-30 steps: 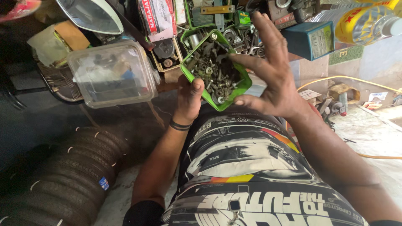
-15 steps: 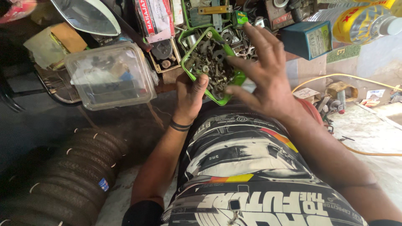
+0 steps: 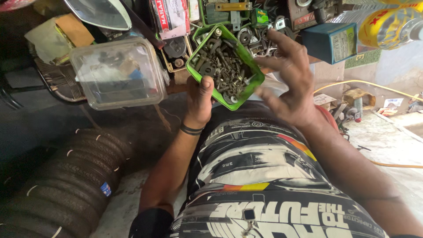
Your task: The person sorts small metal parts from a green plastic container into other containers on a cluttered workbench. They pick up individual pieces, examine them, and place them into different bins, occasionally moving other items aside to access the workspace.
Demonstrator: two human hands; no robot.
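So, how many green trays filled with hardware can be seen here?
2. One green tray of bolts is held from below by the left hand, with the right hand open beside it. A second green tray sits just behind it, mostly hidden; more may be out of sight.

left hand point(image 3: 199, 99) grips green tray point(image 3: 253, 70) | bolts point(image 3: 222, 68) inside | right hand point(image 3: 293, 83) spread beside

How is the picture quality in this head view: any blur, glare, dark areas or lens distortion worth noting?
Head view: the green tray of bolts and the left hand holding it are fairly sharp; the right hand, fingers spread beside the tray, is slightly soft. Daylight washes out the floor at far right, while the stacked tyres at lower left sit in deep shadow. The clear plastic box shows mild sheen. Wide-angle stretching shows at the edges.
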